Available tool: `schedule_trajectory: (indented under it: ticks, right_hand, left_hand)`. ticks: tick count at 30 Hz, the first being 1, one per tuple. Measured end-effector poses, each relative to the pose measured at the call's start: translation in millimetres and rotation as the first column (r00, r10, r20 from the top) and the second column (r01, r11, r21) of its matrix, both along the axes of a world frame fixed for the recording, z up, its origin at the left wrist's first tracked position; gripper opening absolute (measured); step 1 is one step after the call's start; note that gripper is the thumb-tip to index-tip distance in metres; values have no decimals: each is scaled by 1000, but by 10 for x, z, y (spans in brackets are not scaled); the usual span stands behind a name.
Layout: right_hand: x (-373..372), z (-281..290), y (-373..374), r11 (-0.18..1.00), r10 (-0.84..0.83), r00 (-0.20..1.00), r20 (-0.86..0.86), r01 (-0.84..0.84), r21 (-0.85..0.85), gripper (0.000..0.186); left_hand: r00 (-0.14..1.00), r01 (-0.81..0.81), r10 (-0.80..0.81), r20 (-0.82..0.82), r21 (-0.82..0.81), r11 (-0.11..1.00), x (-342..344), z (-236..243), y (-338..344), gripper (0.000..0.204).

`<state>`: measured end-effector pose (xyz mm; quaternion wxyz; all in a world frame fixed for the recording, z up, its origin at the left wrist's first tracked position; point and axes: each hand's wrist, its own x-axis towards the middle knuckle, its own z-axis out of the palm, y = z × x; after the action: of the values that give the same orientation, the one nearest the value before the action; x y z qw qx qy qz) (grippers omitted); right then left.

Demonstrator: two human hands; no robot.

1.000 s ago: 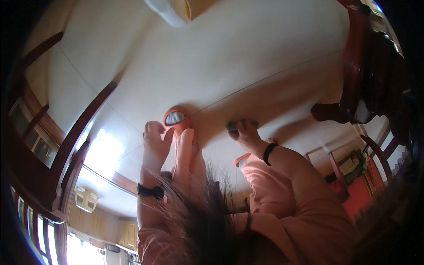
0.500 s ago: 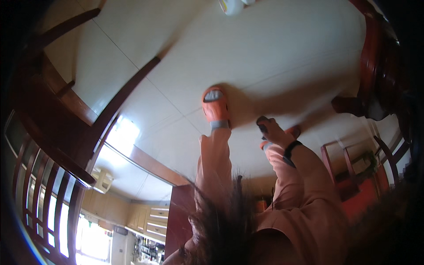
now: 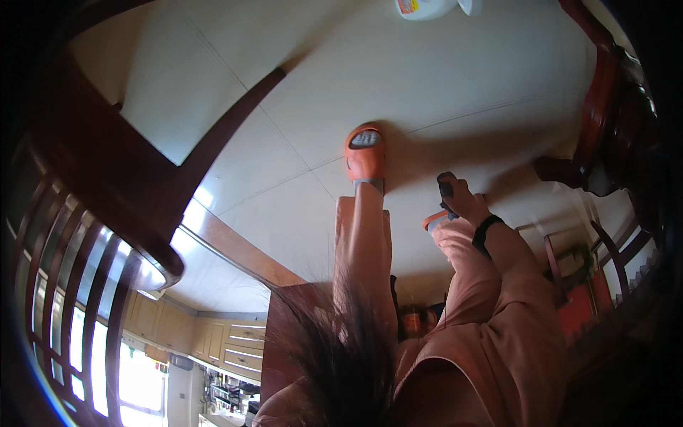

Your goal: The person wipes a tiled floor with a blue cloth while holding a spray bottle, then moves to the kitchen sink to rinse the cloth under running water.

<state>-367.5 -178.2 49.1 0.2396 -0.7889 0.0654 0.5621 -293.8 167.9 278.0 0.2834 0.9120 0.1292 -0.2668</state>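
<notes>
My right hand point(image 3: 466, 202), with a black band point(image 3: 487, 229) on its wrist, is in front of my right leg above the floor. Its fingers are closed round a small black object point(image 3: 446, 190), whose kind I cannot make out. My left hand does not show. Both my feet wear orange slippers; the left slipper point(image 3: 365, 155) stands forward on the tiles, while the right slipper point(image 3: 434, 219) is partly covered by my hand and trouser leg.
A dark wooden chair point(image 3: 160, 192) stands close on the left. Dark red carved furniture point(image 3: 597, 142) is at the right. A white container point(image 3: 425, 7) with a coloured label is on the tiled floor point(image 3: 455, 85) ahead. Kitchen cabinets point(image 3: 228, 345) show at the lower left.
The chair on the left looms larger and the white container shows more fully. My right hand sits slightly further right and higher in view, still holding the black object.
</notes>
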Motion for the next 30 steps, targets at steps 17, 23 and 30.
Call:
schedule_trajectory:
  ticks: [17, 23, 30]
  right_hand:
    - [579, 359, 281, 986, -90, 882, 463, 145, -83, 49]
    - [691, 818, 687, 981, -168, 833, 527, 195, 3, 50]
    - [1158, 1265, 1240, 930, -367, 730, 577, 286, 230, 50]
  left_hand:
    - [999, 43, -43, -2, -22, 999, -369, 742, 13, 20]
    - [991, 96, -101, -84, -59, 994, -554, 754, -100, 26]
    - [977, 187, -198, -74, -138, 973, -701, 704, -64, 28]
